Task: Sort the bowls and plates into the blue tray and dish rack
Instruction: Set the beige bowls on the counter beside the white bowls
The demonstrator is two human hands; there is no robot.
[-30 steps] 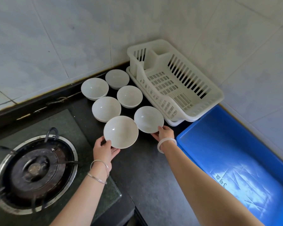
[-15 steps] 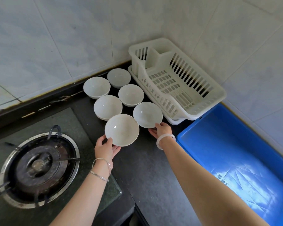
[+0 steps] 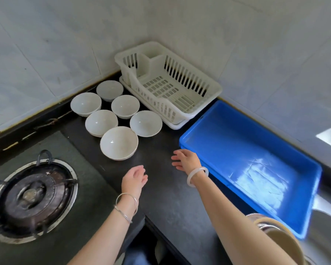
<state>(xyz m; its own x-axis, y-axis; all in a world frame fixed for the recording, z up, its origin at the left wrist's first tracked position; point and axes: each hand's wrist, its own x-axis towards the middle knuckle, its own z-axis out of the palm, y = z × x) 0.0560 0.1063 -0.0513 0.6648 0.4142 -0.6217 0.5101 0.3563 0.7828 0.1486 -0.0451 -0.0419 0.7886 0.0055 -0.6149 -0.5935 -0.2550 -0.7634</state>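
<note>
Blue tray (image 3: 237, 138): at right on dark counter (image 3: 161, 192), place unchanged.
Dish rack (image 3: 215, 91): in wall corner, just behind tray.
Six white bowls (image 3: 101, 122): cluster left of rack, all resting on counter; front two released now.
Left hand (image 3: 135, 177), right hand (image 3: 186, 160): drawn back from bowls, fingers loose, spread, holding nothing.

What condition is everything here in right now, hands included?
Six white ceramic bowls, upright, empty, clustered on the black counter.
White plastic dish rack, nothing in it.
Blue plastic tray, nothing in it.
Round metal gas burner, unlit.
Left hand, open, holding nothing.
Right hand, open, holding nothing.
Beige stacked dishes, bottom right, partly hidden.
</note>
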